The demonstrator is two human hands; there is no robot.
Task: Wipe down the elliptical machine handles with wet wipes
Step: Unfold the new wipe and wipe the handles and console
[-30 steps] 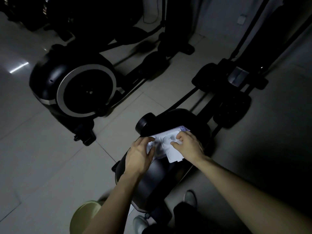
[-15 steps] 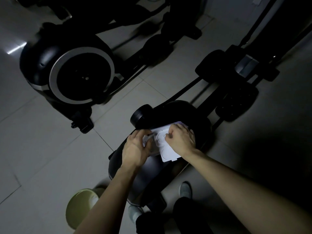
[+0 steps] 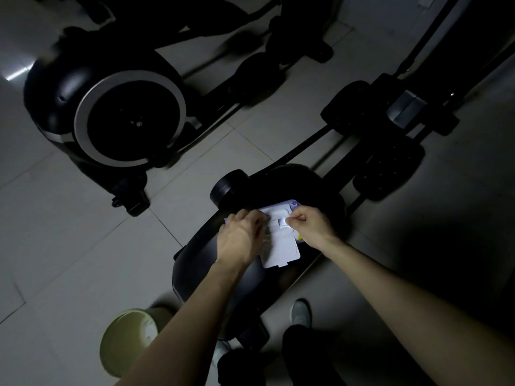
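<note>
Dim room, tiled floor (image 3: 69, 232). Wipes pack (image 3: 280, 235) lies on the black housing (image 3: 200, 263) of the near elliptical, its white flap folded open toward the camera. Left hand (image 3: 241, 235) rests on the pack's left edge, fingers curled down over it, holding it in place. Right hand (image 3: 310, 225) is at the pack's opening, thumb and forefinger pinched on a small white tab of wipe (image 3: 283, 221); remaining fingers curled in. A pedal (image 3: 387, 168) of the same machine sits beyond the pack, to the right. Second elliptical (image 3: 111, 112) stands well apart at upper left, its silver-ringed flywheel cover facing the camera. Green bin (image 3: 125, 341) on the floor at lower left, partly hidden by the left forearm. Shoe (image 3: 301, 313) visible by the housing base.
</note>
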